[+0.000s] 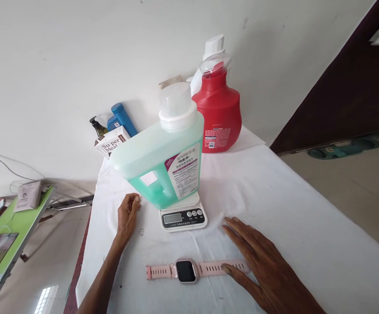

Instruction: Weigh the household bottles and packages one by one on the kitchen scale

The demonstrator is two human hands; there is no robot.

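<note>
A large jug of green liquid (153,159) with a clear cap stands on a small white kitchen scale (183,220); the scale's display looks blank. Just left of the jug's base, my left hand (129,216) rests on the cloth, fingers curled in and nothing visible in them. My right hand (261,261) lies to the right of the scale, fingers stretched out. Its thumb is over the strap of a pink smartwatch (186,271), which is laid flat in front of the scale with a dark screen; I cannot tell whether the thumb touches it.
Behind the jug stand a red bottle (220,113) and a white-capped bottle (214,46) against the wall. A box (113,141), a blue bottle (124,120) and a pump bottle (98,126) sit at the back left. A green table (34,218) is at the far left.
</note>
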